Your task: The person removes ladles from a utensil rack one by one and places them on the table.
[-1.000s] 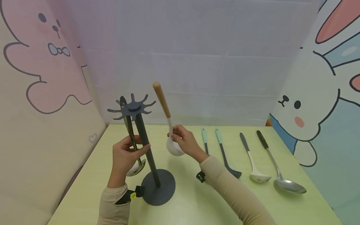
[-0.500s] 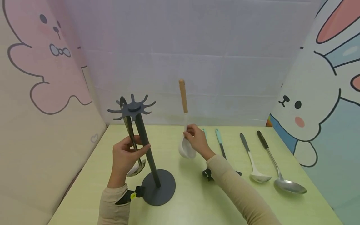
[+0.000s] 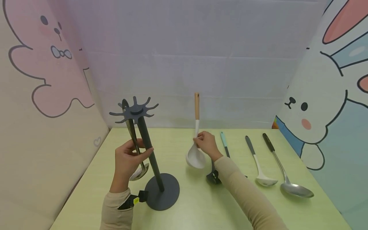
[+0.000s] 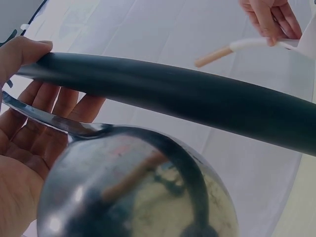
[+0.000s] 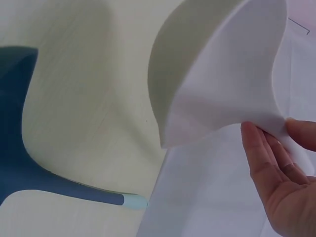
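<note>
My left hand point(image 3: 129, 159) grips the post of a dark utensil stand point(image 3: 147, 137), thumb on the near side and fingers behind. A steel ladle point(image 3: 140, 172) hangs from the stand's hooked top, its shaft passing by those fingers. In the left wrist view, the ladle's shiny bowl point(image 4: 133, 187) fills the lower middle. My right hand point(image 3: 207, 145) pinches a white ladle point(image 3: 195, 158) at the neck, just above its bowl. Its wooden handle point(image 3: 196, 107) points straight up. Thumb and fingertips meet the white neck in the right wrist view, where the bowl point(image 5: 217, 74) hangs over the table.
Right of the white ladle lies a dark utensil point(image 3: 212, 177), partly under my right forearm. Beyond it are a mint-handled turner point(image 3: 224, 140), mostly covered by the sleeve, a grey-handled white ladle point(image 3: 260, 172) and a large steel spoon point(image 3: 296, 190). Printed cloth walls enclose the table.
My right hand has carried the white ladle to the right and lower, and its handle has swung from leaning left to upright. The left hand and stand have stayed put.
</note>
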Available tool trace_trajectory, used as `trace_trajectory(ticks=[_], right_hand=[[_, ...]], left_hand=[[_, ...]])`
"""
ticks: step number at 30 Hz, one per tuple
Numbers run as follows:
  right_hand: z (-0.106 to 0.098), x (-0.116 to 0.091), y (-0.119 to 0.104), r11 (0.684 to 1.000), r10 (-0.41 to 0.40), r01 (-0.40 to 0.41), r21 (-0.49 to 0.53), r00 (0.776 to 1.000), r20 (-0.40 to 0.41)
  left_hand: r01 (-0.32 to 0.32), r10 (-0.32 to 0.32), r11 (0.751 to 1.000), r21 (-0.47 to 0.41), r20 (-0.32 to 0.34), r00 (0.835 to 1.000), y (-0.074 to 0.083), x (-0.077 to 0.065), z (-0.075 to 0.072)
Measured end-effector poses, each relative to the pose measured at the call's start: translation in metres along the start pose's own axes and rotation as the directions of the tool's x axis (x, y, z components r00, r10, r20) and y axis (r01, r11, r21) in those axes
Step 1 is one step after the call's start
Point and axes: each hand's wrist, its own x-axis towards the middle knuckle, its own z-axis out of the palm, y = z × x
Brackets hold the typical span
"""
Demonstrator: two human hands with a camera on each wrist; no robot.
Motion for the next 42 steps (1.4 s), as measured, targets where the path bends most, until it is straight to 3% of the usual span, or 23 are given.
trace_trajectory(ticks=[7, 19, 42], right_hand=[[0.002, -0.001, 0.009, 0.995, 0.078, -0.073, -0.063, 0.994, 0.082], [0.010, -0.002, 0.021, 0.974, 0.184, -0.160, -0.161, 0.972, 0.148], [0.016, -0.001, 0.040, 0.945, 0.221, -0.163, -0.284, 0.958, 0.183]], left_hand=[[0.002, -0.002, 1.000, 0.000, -0.004, 1.000, 0.000, 0.000, 0.000], [0.004, -0.004, 1.000, -0.003, -0.006, 1.000, -0.001, -0.001, -0.001], [0.013, -0.013, 1.000, -0.011, 0.001, 1.000, 0.000, 0.000, 0.000]])
